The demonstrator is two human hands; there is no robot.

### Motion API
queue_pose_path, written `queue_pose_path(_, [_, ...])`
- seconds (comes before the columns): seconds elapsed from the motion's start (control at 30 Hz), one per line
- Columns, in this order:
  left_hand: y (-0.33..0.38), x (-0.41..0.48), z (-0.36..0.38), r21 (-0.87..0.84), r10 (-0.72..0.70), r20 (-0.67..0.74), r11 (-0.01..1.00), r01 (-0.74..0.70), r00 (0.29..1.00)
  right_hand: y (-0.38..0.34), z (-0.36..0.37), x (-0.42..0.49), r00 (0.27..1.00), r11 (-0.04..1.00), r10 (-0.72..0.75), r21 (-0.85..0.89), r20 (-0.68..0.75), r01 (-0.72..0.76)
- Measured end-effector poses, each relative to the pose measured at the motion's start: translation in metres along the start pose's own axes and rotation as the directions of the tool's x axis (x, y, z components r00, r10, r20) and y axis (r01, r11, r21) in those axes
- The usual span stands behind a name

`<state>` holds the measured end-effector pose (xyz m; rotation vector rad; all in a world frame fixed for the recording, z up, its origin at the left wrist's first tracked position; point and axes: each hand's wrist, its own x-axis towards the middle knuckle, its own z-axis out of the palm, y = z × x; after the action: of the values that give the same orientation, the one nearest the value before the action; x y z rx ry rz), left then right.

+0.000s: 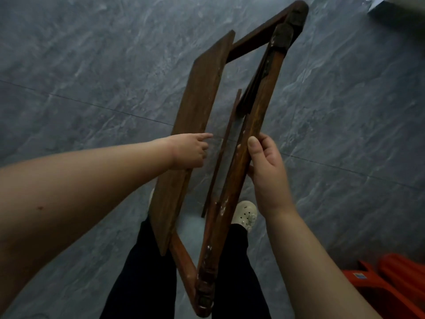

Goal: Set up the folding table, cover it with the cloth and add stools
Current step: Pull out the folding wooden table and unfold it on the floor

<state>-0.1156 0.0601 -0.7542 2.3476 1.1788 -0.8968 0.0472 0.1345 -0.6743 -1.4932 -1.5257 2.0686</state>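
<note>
Wooden folding table [197, 116] held edge-up, long axis pointing away.

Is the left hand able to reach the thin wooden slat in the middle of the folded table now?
Probably yes. The left hand rests on the flat panel, finger pointing toward the thin slat, with only open gap between. The right hand holds the outer leg, not blocking.

Grey marbled tile floor [92, 77]; orange plastic stools [391, 284] lower right.

Folding table [197, 93]: dark brown wood, pale flecks. Floor [92, 65] beneath it: grey, marbled veining. Right of table: orange stools [391, 286]. Trousers [138, 272] black; shoe [245, 215] cream.
</note>
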Motion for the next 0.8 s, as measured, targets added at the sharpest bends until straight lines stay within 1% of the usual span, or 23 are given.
queue_pose_path(0.13, [-0.017,-0.034,0.006,-0.002,0.006,0.093,1.0,-0.005,0.996,-0.002,0.017,0.003,1.0,1.0,-0.009,-0.018,0.004,0.009])
queue_pose_path(0.27, [-0.034,-0.075,0.014,-0.021,0.042,0.158,0.999,-0.039,0.987,-0.003,0.038,0.006,1.0,1.0,0.019,-0.008,0.007,-0.019])
queue_pose_path(0.37, [-0.046,-0.111,0.016,-0.042,0.075,0.216,0.997,-0.068,0.974,-0.002,0.054,0.009,1.0,1.0,0.015,-0.01,0.002,-0.015])
queue_pose_path(0.4, [-0.049,-0.123,0.016,-0.061,0.082,0.217,0.996,-0.07,0.973,-0.003,0.059,0.009,1.0,1.0,0.008,-0.018,0.0,-0.008])
queue_pose_path(0.5, [-0.054,-0.154,0.017,-0.082,0.068,0.163,0.995,-0.055,0.984,-0.003,0.073,0.013,1.0,0.999,-0.01,-0.048,0.008,0.01])
queue_pose_path(0.53, [-0.054,-0.161,0.018,-0.086,0.059,0.135,0.995,-0.047,0.989,-0.003,0.078,0.013,1.0,0.998,-0.008,-0.056,0.013,0.009])
queue_pose_path(0.6, [-0.054,-0.172,0.022,-0.096,0.026,0.035,0.995,-0.023,0.999,-0.003,0.083,0.014,1.0,0.998,-0.013,-0.065,0.016,0.014])
queue_pose_path(0.63, [-0.054,-0.177,0.024,-0.101,0.001,-0.047,0.995,-0.006,0.999,-0.002,0.085,0.015,1.0,0.997,-0.018,-0.069,0.017,0.019])
queue_pose_path(0.67, [-0.054,-0.181,0.026,-0.11,-0.029,-0.17,0.994,0.01,0.985,-0.002,0.086,0.015,1.0,0.997,-0.023,-0.071,0.016,0.024])
queue_pose_path(0.7, [-0.055,-0.185,0.027,-0.122,-0.048,-0.312,0.993,0.011,0.949,-0.002,0.086,0.015,0.999,0.997,-0.033,-0.073,0.01,0.034])
queue_pose_path(0.73, [-0.056,-0.187,0.027,-0.129,-0.062,-0.414,0.992,0.009,0.908,-0.002,0.086,0.015,0.999,0.996,-0.045,-0.077,0.003,0.045])
queue_pose_path(0.8, [-0.055,-0.186,0.027,-0.138,-0.072,-0.516,0.99,0.0,0.853,0.0,0.082,0.014,0.997,0.992,-0.074,-0.107,-0.008,0.072])
